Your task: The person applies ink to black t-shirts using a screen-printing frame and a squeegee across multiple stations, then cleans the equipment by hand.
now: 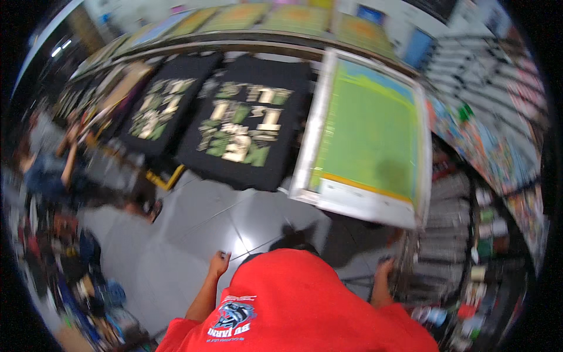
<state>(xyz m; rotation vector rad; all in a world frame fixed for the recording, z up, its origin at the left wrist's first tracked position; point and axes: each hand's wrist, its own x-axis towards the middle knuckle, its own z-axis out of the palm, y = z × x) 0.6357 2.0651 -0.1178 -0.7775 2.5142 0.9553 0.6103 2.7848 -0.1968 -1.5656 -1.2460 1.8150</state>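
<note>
My left hand [220, 263] hangs low beside my red shirt, over the grey tiled floor. Its fingers look curled in, and I cannot make out whether anything is inside them. My right hand [385, 267] hangs on the other side, near the dark rack, too smeared to read its fingers. Neither hand touches the work ahead. Straight in front, a screen printing frame [317, 126] with green mesh and a pale border lies on the printing table. To its left lie a black shirt [288, 76] with cream and green print and another black printed shirt [202, 64].
A row of further screens [296, 19] stands behind the long rail [246, 47]. At the left, another person [50, 170] works by the table. Stacked shelving [443, 234] and cluttered containers [484, 258] line the right side. Assorted items [111, 293] crowd the lower left.
</note>
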